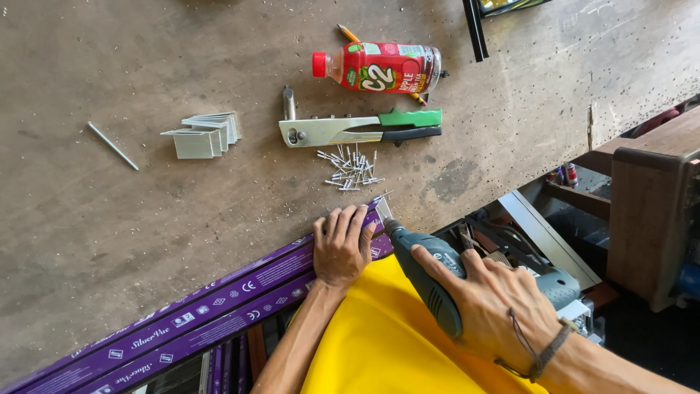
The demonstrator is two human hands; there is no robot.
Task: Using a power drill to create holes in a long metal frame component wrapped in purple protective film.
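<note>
A worn, stained workbench (146,219) is seen from above, with a person's two bare hands at its near edge. A grey-green power drill (430,281) is gripped in the right hand (503,306), the fingers wrapped tightly round its body and the index finger laid along the housing. The drill's tip is set against the end of a long purple-wrapped metal profile (219,303) that lies along the bench edge. The profile is pressed down by the left hand (341,248), laid flat with fingers slightly spread, just beside the drill tip.

The step in hand is judged to be drilling a hole at the end of the profile. Steady downward pressure from the left hand and a square, unwavering drill appear to be called for next.

Beyond the hands, a loose heap of blind rivets (351,171) is scattered close by, with a green-handled hand riveter (361,130) just behind it. Further back, a red juice bottle (379,68) lies on its side over a pencil (348,33). To the left, a stack of small metal corner brackets (204,135) and a thin rod (113,146) are seen. Yellow fabric (379,343) fills the foreground between the arms. Nothing is seen blocking the drill, though the left fingertips lie near its tip.
</note>
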